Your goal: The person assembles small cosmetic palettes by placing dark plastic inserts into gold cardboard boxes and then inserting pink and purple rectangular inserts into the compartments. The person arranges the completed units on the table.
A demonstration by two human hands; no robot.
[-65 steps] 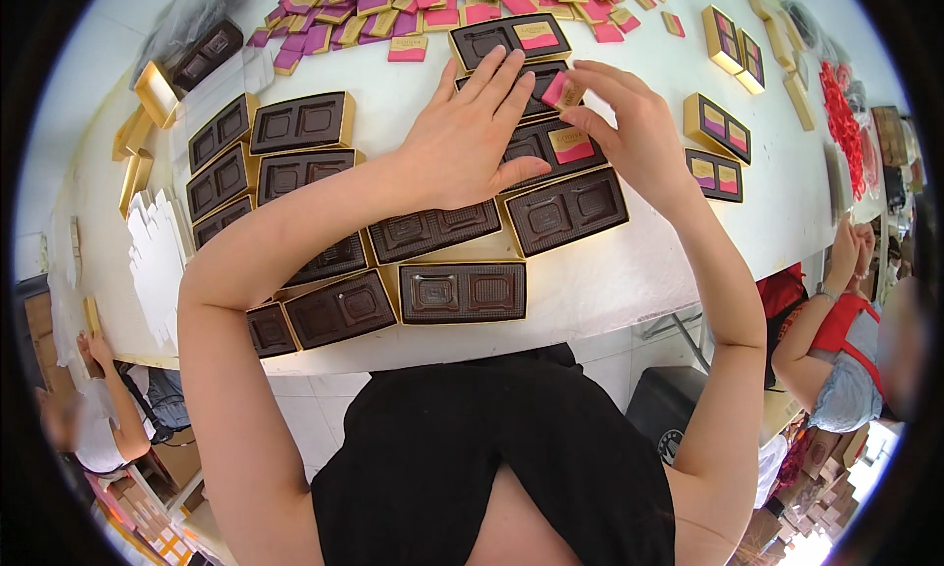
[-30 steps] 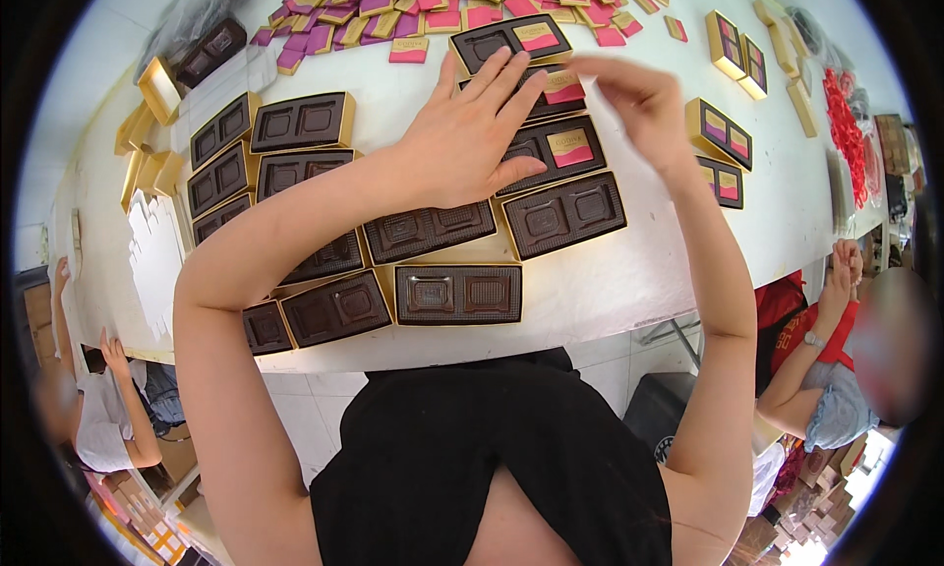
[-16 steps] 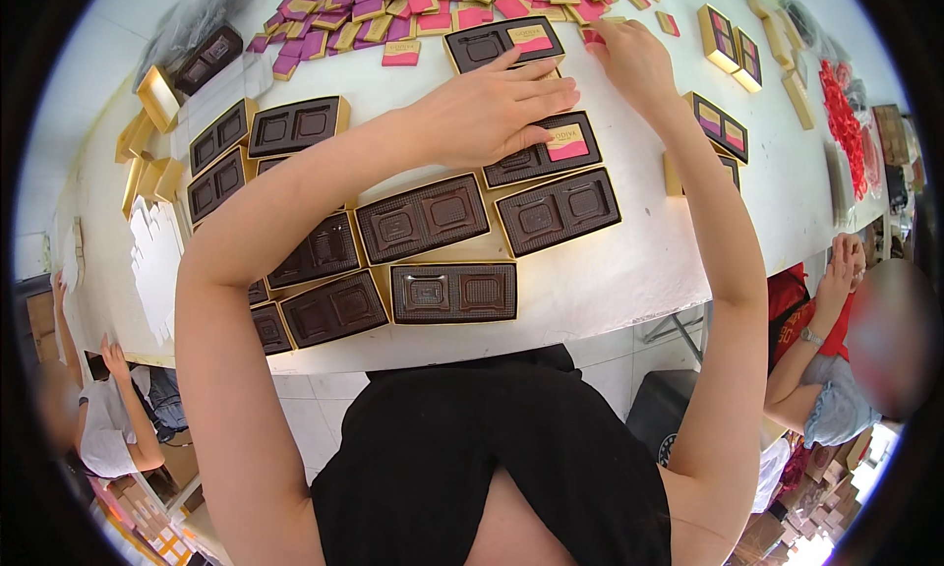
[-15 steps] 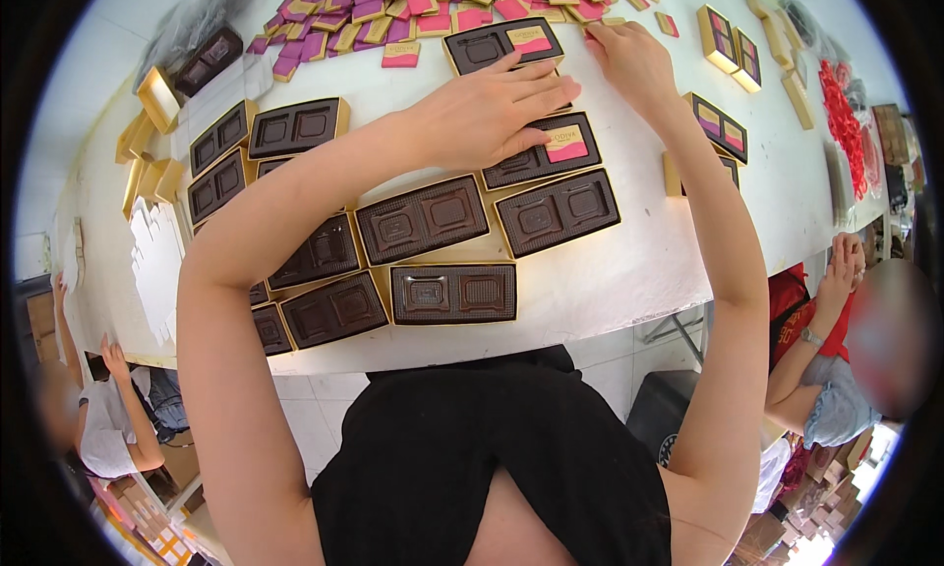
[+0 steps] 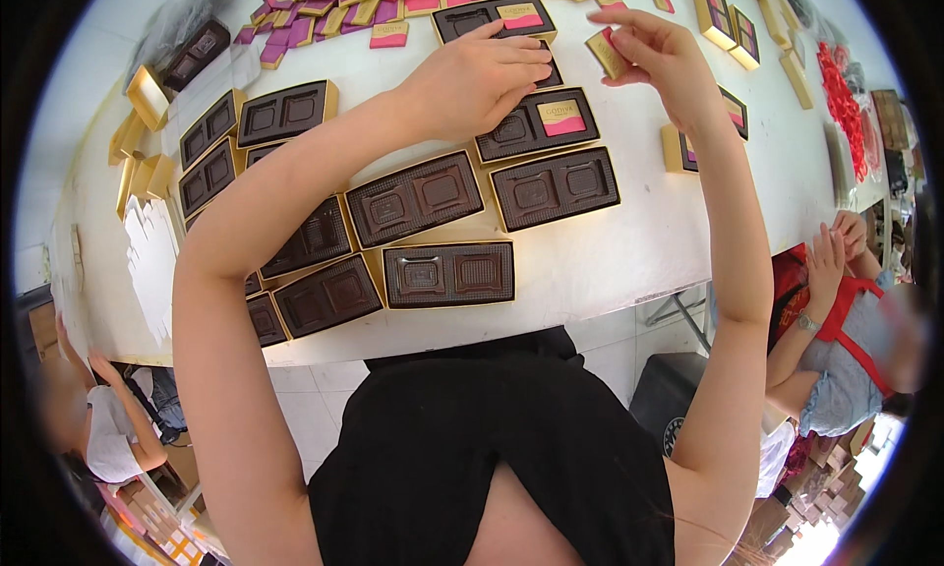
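Observation:
Between the thumb and fingers of my right hand (image 5: 671,62), a small pink and gold wrapped chocolate (image 5: 607,55) is held above the table, right of the boxes. My left hand (image 5: 477,82) lies with fingers stretched out over a two-compartment box (image 5: 553,71), most of which it hides. Just beyond is a box (image 5: 467,18) with a pink and gold piece in its right compartment. Nearer, another box (image 5: 506,131) also has one such piece (image 5: 561,118) on the right. Several boxes with bare brown trays (image 5: 556,187) stand closer to me.
A heap of purple, pink and gold pieces (image 5: 334,15) covers the far table. Filled boxes (image 5: 728,25) stand at the right, near red shredded filler (image 5: 841,114). Gold lids (image 5: 147,99) and white sheets (image 5: 149,271) lie left. Other people sit at both sides.
My right hand has drawn back from the edge of the heap, lifting a chocolate. My left hand has shifted slightly left, uncovering more of the pink piece in the nearer box.

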